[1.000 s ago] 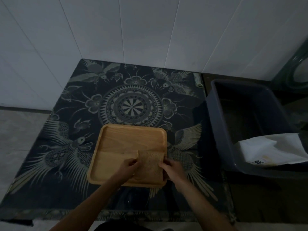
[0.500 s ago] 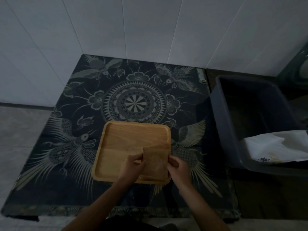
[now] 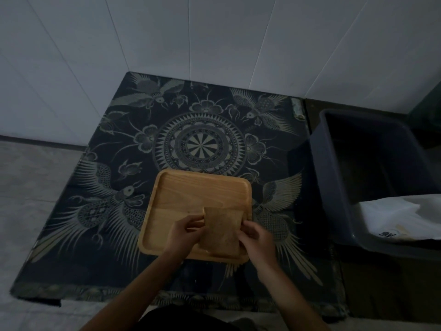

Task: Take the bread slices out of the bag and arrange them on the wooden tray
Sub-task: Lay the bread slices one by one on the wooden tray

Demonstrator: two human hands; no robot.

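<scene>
A square wooden tray (image 3: 191, 194) lies on the dark patterned cloth in front of me. A brown bread slice (image 3: 222, 231) sits in the tray's near right corner. My left hand (image 3: 185, 235) pinches the slice's left edge near its top corner. Fingers of my right hand (image 3: 256, 240) hold its right edge. Whether one slice or a stack is under my fingers cannot be told. A white bag (image 3: 396, 220) lies in the dark bin at the right.
The dark plastic bin (image 3: 334, 163) stands right of the table, close to the cloth's edge. The patterned cloth (image 3: 198, 144) covers the whole table top. White tiled walls rise behind; grey floor lies at the left.
Both hands stay on the bread in the tray's near right corner. The slice looks slightly lifted and shifted between my fingers; the camera view has moved a little.
</scene>
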